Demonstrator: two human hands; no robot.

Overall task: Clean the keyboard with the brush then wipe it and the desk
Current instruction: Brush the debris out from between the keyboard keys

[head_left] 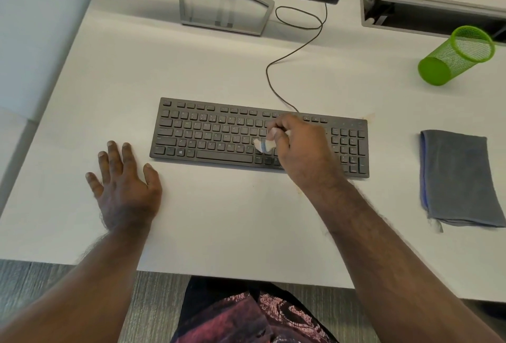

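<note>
Right hand (297, 145) grips the brush (263, 145) — bristles on the keyboard (219, 134); left hand (124, 181) rests flat, fingers spread, on the desk (219, 219).

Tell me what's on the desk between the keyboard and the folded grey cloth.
Nothing: in the head view, only bare white desk separates the keyboard from the grey cloth.

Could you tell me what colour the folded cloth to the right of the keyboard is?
The cloth is grey with a blue edge, seen in the head view.
</note>
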